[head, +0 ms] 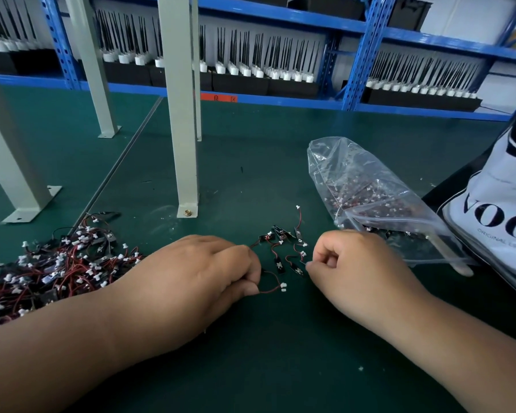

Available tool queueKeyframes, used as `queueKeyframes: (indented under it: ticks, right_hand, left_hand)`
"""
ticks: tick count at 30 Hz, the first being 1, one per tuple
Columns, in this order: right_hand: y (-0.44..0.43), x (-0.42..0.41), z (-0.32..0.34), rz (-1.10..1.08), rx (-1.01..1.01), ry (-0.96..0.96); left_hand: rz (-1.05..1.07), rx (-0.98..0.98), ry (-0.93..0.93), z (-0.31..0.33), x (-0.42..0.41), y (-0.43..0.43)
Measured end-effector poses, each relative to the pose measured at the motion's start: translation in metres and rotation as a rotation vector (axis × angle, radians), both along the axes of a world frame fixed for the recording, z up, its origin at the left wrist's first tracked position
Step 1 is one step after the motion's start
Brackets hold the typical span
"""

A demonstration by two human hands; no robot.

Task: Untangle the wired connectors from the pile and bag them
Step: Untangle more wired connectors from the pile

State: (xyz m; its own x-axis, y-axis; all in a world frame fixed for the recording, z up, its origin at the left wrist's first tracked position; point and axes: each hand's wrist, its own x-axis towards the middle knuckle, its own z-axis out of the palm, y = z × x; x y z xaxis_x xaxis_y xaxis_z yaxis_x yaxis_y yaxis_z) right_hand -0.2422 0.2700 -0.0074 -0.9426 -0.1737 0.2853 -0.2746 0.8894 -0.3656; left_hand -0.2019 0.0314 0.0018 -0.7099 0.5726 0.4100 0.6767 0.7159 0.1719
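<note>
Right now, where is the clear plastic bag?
In the head view, the clear plastic bag lies on the green table at right, its mouth just beyond the right hand, beside a white printed tote; the tangled pile sits far left.

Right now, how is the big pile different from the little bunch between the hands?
The big pile is thick and knotted; the little bunch is sparse, spread out. No hand holds the big pile; the left hand and right hand pinch the little bunch. Both have red wires and white plugs.
</note>
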Motion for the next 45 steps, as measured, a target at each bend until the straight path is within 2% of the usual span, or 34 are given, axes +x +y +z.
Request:
queueKeyframes:
  ticks: [3, 5, 8, 10, 14, 18, 20, 25, 27, 31, 38, 45]
  right_hand:
    - [-0.002, 0.005, 0.005, 0.073, -0.047, 0.084]
    - [-0.007, 0.014, 0.013, 0.263, -0.069, 0.134]
    - [-0.014, 0.031, 0.019, 0.567, 0.025, 0.088]
    - [-0.016, 0.036, 0.019, 0.618, 0.076, 0.101]
    - [-0.021, 0.033, 0.015, 0.579, 0.02, 0.196]
    - [-0.023, 0.022, 0.009, 0.588, -0.101, 0.182]
    - [-0.021, 0.017, 0.01, 0.56, -0.235, 0.132]
    - [-0.01, 0.0, 0.025, 0.301, -0.73, -0.117]
    - [-0.005, -0.008, 0.028, 0.22, -0.78, -0.176]
    - [0.002, -0.014, 0.028, 0.091, -0.547, -0.128]
    - [0.01, -0.014, 0.032, 0.055, -0.053, -0.004]
    - [0.013, -0.014, 0.034, -0.01, 0.148, 0.02]
  left_hand:
    - [-0.003, 0.014, 0.024, -0.001, 0.0, 0.0]
    - [0.0, 0.026, 0.022, -0.001, 0.001, 0.0]
    - [-0.021, 0.044, 0.002, 0.0, 0.001, -0.001]
    - [-0.033, 0.052, -0.011, 0.001, 0.001, 0.0]
    - [-0.054, 0.04, -0.012, 0.003, 0.002, 0.0]
    - [-0.055, 0.031, -0.003, 0.0, 0.001, -0.002]
    - [-0.038, 0.015, -0.004, -0.003, 0.0, -0.003]
    - [0.093, -0.029, 0.006, -0.006, 0.001, -0.004]
    - [0.185, -0.061, 0.024, -0.005, 0.0, -0.003]
    - [0.305, -0.097, -0.016, -0.004, -0.001, -0.004]
    - [0.385, -0.129, -0.051, -0.007, -0.003, -0.004]
    - [0.331, -0.131, -0.105, -0.007, -0.005, -0.005]
